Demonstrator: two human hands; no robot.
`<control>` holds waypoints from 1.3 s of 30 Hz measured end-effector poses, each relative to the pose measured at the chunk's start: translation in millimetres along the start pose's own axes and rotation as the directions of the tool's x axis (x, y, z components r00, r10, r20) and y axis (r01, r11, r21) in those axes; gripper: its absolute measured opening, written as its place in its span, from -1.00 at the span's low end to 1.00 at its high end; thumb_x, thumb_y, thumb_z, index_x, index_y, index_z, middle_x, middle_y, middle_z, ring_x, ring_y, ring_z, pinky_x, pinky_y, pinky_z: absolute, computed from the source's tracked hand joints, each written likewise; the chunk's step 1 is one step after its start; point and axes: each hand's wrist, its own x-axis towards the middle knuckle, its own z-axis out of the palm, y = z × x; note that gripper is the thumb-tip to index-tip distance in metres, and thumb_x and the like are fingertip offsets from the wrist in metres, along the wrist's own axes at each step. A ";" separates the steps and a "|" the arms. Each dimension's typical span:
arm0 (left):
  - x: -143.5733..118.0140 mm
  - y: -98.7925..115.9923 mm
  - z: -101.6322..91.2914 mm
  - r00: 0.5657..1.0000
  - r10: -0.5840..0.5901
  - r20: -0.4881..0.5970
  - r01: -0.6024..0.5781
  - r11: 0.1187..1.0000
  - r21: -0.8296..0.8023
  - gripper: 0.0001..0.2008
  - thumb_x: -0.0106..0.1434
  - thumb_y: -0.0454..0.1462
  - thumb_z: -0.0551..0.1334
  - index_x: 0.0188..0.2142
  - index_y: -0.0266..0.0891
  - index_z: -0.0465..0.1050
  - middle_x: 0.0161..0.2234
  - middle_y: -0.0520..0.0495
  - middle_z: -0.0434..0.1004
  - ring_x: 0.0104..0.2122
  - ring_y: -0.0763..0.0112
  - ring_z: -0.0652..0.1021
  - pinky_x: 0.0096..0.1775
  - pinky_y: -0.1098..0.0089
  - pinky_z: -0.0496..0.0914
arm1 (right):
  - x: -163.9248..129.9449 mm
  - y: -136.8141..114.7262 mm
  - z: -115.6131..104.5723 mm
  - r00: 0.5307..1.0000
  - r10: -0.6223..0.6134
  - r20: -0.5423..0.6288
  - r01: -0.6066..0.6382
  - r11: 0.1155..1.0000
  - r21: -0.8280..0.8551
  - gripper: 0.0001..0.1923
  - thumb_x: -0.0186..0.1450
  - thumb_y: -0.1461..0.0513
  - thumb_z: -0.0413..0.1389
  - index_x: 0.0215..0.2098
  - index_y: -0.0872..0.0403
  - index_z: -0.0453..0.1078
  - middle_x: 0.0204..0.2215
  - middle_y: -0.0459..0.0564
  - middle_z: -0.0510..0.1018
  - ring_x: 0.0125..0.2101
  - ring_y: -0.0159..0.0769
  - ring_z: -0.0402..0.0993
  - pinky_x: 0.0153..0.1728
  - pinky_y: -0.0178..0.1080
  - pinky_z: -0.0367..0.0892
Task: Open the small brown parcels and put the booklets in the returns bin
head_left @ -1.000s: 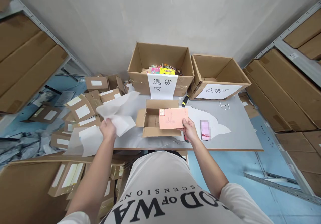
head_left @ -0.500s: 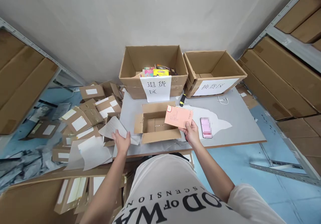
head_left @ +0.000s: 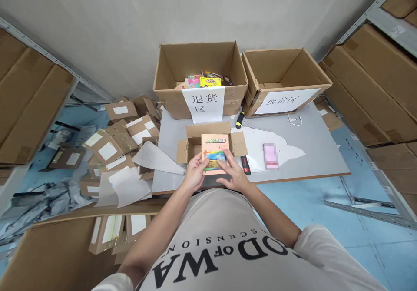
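Head view, looking down over a person's chest at a grey table (head_left: 312, 152) against a pale wall. Beyond the grip stand two big open cartons: the left carton (head_left: 198, 80), with a paper sign taped to its front, holds colourful items; the right carton (head_left: 286, 80), also signed, shows only bare cardboard inside. Shelving stacked with brown boxes rises on both sides.

To the left of the grip, a heap of flat brown parcels (head_left: 110, 143) with white labels spills off toward the floor, with loose white paper (head_left: 156, 158) lying on top. Directly behind the grip sits a small open box (head_left: 192, 145), flaps spread. Just right of the grip lies a red-and-black utility knife (head_left: 246, 165), and further right a pink phone (head_left: 271, 156).

Both hands now hold a small salmon-coloured book (head_left: 214, 154), cover up, showing a landscape picture. It sits above the near table edge, overlapping the small open box. The left hand (head_left: 195, 176) clasps its lower left corner, fingers curled on the cover; the right hand (head_left: 233, 176) lies with fingers spread across its lower right.

A second ago the left hand gripped crumpled white paper out to the left, and the right hand alone held the book with its plain back showing. The paper has since been dropped onto the heap, and the book has been turned over, front cover readable.
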 end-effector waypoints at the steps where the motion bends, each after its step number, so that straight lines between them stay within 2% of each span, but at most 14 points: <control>1: 0.0 -1.4 -2.8 1.000 -0.011 0.007 0.011 1.000 -0.004 -0.54 0.08 -0.20 0.38 -0.03 -0.26 0.42 -0.08 -0.19 0.56 -0.03 0.12 0.53 0.04 0.11 0.38 | -0.9 -1.7 0.7 0.993 0.103 -0.050 -0.098 0.991 0.089 -0.31 0.13 0.01 0.24 0.19 -0.02 0.25 0.25 0.16 0.19 0.27 0.00 0.02 0.20 0.10 0.10; 3: 0.1 -3.5 -6.6 0.999 -0.034 0.028 0.034 0.999 -0.005 -0.52 0.08 -0.19 0.38 0.00 -0.25 0.40 -0.07 -0.19 0.56 -0.03 0.12 0.53 0.04 0.10 0.39 | -0.4 -3.6 2.5 0.934 0.338 -0.119 -0.278 0.893 0.355 -0.19 0.12 -0.04 0.24 0.26 -0.05 0.12 0.19 0.17 0.27 0.19 -0.05 0.21 0.11 0.03 0.23; 6: 0.0 -5.7 -8.0 0.997 -0.055 0.045 0.055 0.998 -0.003 -0.49 0.08 -0.19 0.38 0.03 -0.24 0.38 -0.05 -0.19 0.54 -0.02 0.12 0.52 0.04 0.10 0.40 | 5.2 -2.4 4.1 0.818 0.576 -0.001 -0.411 0.586 0.698 -0.24 0.16 -0.05 0.18 0.26 -0.04 0.11 -0.15 0.05 0.56 -0.22 -0.24 0.54 -0.22 -0.16 0.47; 7: 0.0 -6.3 -7.9 0.997 -0.058 0.044 0.058 0.998 -0.005 -0.49 0.08 -0.19 0.38 0.03 -0.24 0.38 -0.04 -0.20 0.54 -0.02 0.12 0.52 0.03 0.10 0.40 | 7.3 -1.6 3.9 0.789 0.611 0.057 -0.440 0.499 0.747 -0.27 0.15 -0.06 0.18 0.22 -0.02 0.17 -0.29 -0.02 0.59 -0.36 -0.31 0.54 -0.34 -0.23 0.48; 9: 0.1 -7.5 -7.7 0.997 -0.062 0.038 0.063 0.998 -0.011 -0.49 0.08 -0.19 0.38 0.02 -0.24 0.38 -0.04 -0.20 0.54 -0.01 0.13 0.52 0.03 0.10 0.41 | 10.9 -0.4 2.6 0.750 0.649 0.128 -0.478 0.397 0.784 -0.35 0.12 -0.05 0.22 0.12 0.01 0.31 -0.47 -0.12 0.56 -0.54 -0.40 0.46 -0.50 -0.34 0.42; 12: 1.3 -9.4 -8.4 0.998 -0.057 0.029 0.057 0.998 -0.014 -0.50 0.09 -0.18 0.38 0.01 -0.25 0.39 -0.04 -0.19 0.54 -0.01 0.13 0.51 0.03 0.11 0.40 | 13.5 -1.5 0.1 0.732 0.667 0.142 -0.483 0.361 0.798 -0.43 0.08 -0.04 0.25 0.00 0.02 0.41 -0.55 -0.17 0.52 -0.60 -0.46 0.39 -0.60 -0.40 0.35; 16: 5.7 -13.8 -11.7 1.000 -0.013 0.014 0.013 0.999 0.053 -0.49 0.12 -0.13 0.35 0.03 -0.27 0.39 -0.02 -0.23 0.52 0.01 0.10 0.50 0.05 0.08 0.37 | 14.2 -4.7 -2.3 0.728 0.674 0.124 -0.468 0.357 0.809 -0.44 0.05 -0.04 0.27 -0.04 0.03 0.41 -0.51 -0.15 0.56 -0.57 -0.43 0.43 -0.58 -0.38 0.39; 20: 7.5 -19.5 -14.9 0.979 0.177 -0.098 -0.145 0.953 0.266 -0.37 0.07 -0.13 0.38 0.11 -0.24 0.33 0.15 -0.25 0.34 0.15 0.09 0.36 0.15 0.09 0.24 | 16.7 -6.6 -5.4 0.726 0.688 0.021 -0.420 0.419 0.805 -0.50 0.06 -0.01 0.28 -0.11 0.05 0.41 -0.41 -0.07 0.62 -0.49 -0.35 0.52 -0.49 -0.31 0.46; 23: 2.0 -23.5 -12.1 0.967 0.253 -0.029 -0.215 0.873 0.437 -0.38 0.07 -0.16 0.37 0.13 -0.16 0.33 0.27 -0.18 0.14 0.28 0.11 0.11 0.24 0.14 0.05 | 20.3 -10.5 -5.9 0.732 0.678 -0.065 -0.380 0.487 0.786 -0.54 0.06 0.00 0.28 -0.15 0.04 0.41 -0.36 -0.03 0.63 -0.38 -0.26 0.57 -0.39 -0.22 0.50; 26: -5.5 -28.1 -4.8 0.967 0.238 0.090 -0.250 0.823 0.510 -0.30 0.04 -0.19 0.40 0.18 -0.11 0.28 0.32 -0.13 -0.01 0.32 0.15 -0.10 0.28 0.17 -0.11 | 22.2 -18.8 -2.6 0.771 0.626 -0.118 -0.334 0.555 0.762 -0.60 0.10 0.02 0.26 -0.16 0.01 0.40 -0.28 0.01 0.63 -0.28 -0.23 0.58 -0.26 -0.17 0.51; 29: -8.6 -32.5 2.9 0.966 0.196 0.167 -0.250 0.865 0.435 -0.23 0.04 -0.15 0.40 0.22 -0.14 0.20 0.32 -0.17 -0.01 0.32 0.12 -0.06 0.28 0.18 -0.09 | 20.8 -28.8 1.4 0.850 0.521 -0.079 -0.335 0.649 0.683 -0.62 0.15 0.06 0.22 -0.09 -0.01 0.42 -0.12 0.05 0.58 -0.12 -0.19 0.54 -0.11 -0.10 0.47; 33: -5.1 -30.7 8.3 0.991 0.117 0.059 -0.126 0.976 0.176 -0.40 0.14 -0.04 0.30 0.14 -0.12 0.27 0.20 -0.17 0.27 0.20 0.13 0.28 0.16 0.18 0.23 | 17.3 -33.8 1.2 0.947 0.319 -0.019 -0.280 0.858 0.431 -0.66 0.19 0.14 0.19 -0.05 -0.04 0.48 0.07 0.05 0.45 0.10 -0.12 0.36 0.14 0.01 0.25; 36: -2.5 -22.5 8.4 0.999 0.048 -0.012 -0.048 0.999 0.019 -0.48 0.18 -0.08 0.28 0.11 -0.06 0.28 0.14 -0.12 0.37 0.10 0.16 0.41 0.05 0.16 0.37 | 17.4 -27.1 -2.1 0.941 0.316 -0.117 -0.267 0.911 0.314 -0.63 0.18 0.15 0.21 -0.02 -0.07 0.46 0.15 0.01 0.37 0.19 -0.13 0.23 0.25 0.01 0.05; 39: -2.0 -15.2 7.7 0.999 0.043 -0.017 -0.044 0.998 -0.055 -0.49 0.18 -0.12 0.29 0.12 -0.04 0.27 0.14 -0.11 0.38 0.10 0.16 0.42 0.05 0.13 0.38 | 19.5 -16.8 -4.6 0.864 0.456 -0.214 -0.337 0.838 0.428 -0.37 0.10 0.11 0.28 0.13 -0.05 0.32 0.21 0.04 0.29 0.24 -0.11 0.13 0.23 0.03 0.07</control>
